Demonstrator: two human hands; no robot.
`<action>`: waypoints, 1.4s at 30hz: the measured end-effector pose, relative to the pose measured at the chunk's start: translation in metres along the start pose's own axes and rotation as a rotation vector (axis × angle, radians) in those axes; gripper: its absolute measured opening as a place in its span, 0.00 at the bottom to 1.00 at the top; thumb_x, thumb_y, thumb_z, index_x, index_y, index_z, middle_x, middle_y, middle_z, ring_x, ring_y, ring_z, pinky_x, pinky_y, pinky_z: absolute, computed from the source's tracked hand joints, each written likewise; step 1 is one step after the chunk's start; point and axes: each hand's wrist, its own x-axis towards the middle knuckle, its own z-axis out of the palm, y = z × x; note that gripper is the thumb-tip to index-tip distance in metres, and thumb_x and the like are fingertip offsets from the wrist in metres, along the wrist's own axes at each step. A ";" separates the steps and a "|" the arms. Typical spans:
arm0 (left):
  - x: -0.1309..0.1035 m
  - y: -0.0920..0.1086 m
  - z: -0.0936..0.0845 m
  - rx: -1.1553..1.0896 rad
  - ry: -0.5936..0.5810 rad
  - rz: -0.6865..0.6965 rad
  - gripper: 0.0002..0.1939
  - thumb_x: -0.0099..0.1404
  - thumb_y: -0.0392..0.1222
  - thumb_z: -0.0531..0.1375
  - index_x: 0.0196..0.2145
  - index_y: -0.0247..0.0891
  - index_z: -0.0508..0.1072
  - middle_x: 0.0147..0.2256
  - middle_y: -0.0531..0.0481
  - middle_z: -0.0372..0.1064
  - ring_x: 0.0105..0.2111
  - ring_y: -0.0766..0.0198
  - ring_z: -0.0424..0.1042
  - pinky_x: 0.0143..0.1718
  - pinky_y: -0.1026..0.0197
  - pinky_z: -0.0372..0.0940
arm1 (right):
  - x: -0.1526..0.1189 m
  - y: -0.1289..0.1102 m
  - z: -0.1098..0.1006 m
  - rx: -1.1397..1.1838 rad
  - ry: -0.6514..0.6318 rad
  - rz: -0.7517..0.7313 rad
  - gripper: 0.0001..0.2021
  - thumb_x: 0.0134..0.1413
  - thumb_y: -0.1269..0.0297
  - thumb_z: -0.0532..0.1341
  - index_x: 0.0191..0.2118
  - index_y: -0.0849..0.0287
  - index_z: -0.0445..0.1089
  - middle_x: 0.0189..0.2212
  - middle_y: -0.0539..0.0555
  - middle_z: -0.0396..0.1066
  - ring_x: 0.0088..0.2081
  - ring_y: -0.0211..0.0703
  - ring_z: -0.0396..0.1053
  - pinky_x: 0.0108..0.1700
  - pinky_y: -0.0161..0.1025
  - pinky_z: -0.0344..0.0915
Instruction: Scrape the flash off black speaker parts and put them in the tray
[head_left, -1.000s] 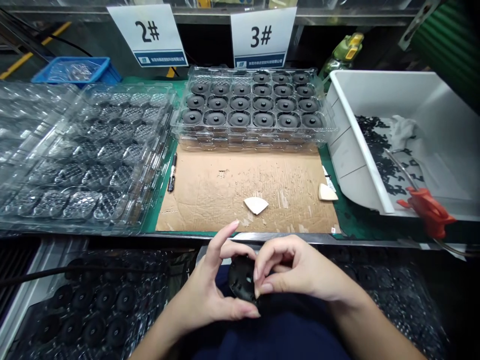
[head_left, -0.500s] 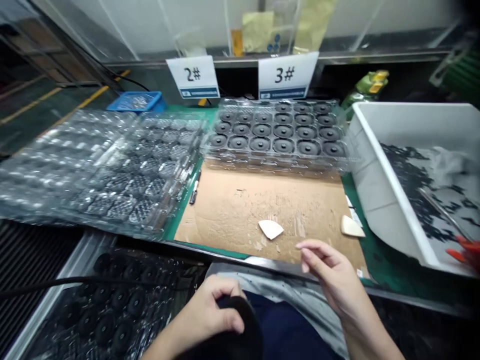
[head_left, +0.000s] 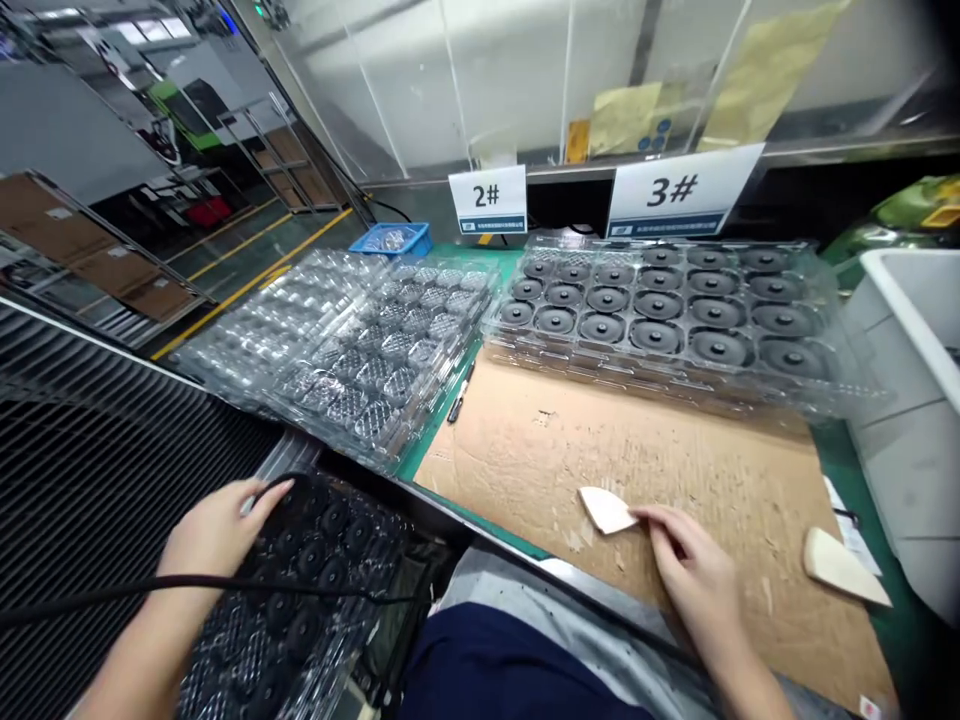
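Observation:
My left hand (head_left: 217, 530) lies palm down on the near left corner of a clear tray of black round parts (head_left: 300, 590), low on my left. Its palm hides whatever is beneath it, and no black part shows in its fingers. My right hand (head_left: 690, 570) rests on the brown cardboard sheet (head_left: 637, 440), its fingertips touching a small white wedge-shaped piece (head_left: 606, 508) without gripping it.
A clear tray filled with black round parts (head_left: 660, 310) stands at the back under the sign 3#. A stack of empty clear trays (head_left: 360, 340) lies to the left. A white bin (head_left: 907, 400), a second white wedge (head_left: 840, 565), a pen (head_left: 457, 398) and a black cable (head_left: 187, 583) are nearby.
My left hand carried the black round part from my lap out left to the low tray. My right hand moved forward onto the white wedge. The view swung left.

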 end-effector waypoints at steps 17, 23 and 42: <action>0.028 -0.009 0.059 0.076 0.208 0.251 0.21 0.65 0.51 0.47 0.47 0.35 0.66 0.56 0.36 0.55 0.61 0.49 0.44 0.61 0.46 0.43 | -0.004 0.001 0.005 -0.015 0.070 -0.020 0.12 0.58 0.61 0.50 0.36 0.54 0.70 0.38 0.49 0.70 0.40 0.42 0.68 0.44 0.38 0.62; -0.061 -0.073 0.060 0.012 0.191 0.082 0.19 0.59 0.50 0.49 0.37 0.34 0.71 0.49 0.34 0.63 0.54 0.42 0.59 0.55 0.39 0.52 | -0.002 0.002 0.005 -0.040 0.079 -0.025 0.12 0.57 0.60 0.50 0.35 0.55 0.70 0.37 0.50 0.71 0.39 0.44 0.69 0.42 0.39 0.62; -0.166 -0.006 0.122 -0.541 -0.008 0.191 0.15 0.62 0.41 0.49 0.34 0.41 0.75 0.42 0.46 0.72 0.44 0.56 0.71 0.47 0.52 0.67 | -0.002 -0.001 0.010 -0.130 0.106 -0.136 0.11 0.62 0.59 0.56 0.38 0.63 0.68 0.36 0.53 0.68 0.38 0.43 0.67 0.42 0.45 0.65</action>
